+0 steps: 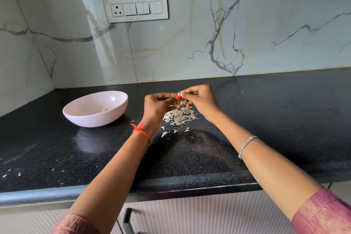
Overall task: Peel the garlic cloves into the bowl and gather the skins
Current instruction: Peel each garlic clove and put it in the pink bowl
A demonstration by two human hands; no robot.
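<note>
My left hand [158, 105] and my right hand [201, 100] meet above the black counter, both pinching one small garlic clove [178, 93] between their fingertips. Directly below them lies a pile of pale garlic skins [180, 117], with a few loose flakes [167, 132] scattered nearer to me. A pale pink bowl [83, 118] stands to the left of my hands, and at least one peeled clove [102, 110] lies inside it.
The black granite counter [266, 119] runs to the marble wall at the back and left. A switch panel [135, 8] is mounted on the wall. The counter's front edge [171, 188] lies below my forearms, with a cabinet handle [126, 220] under it.
</note>
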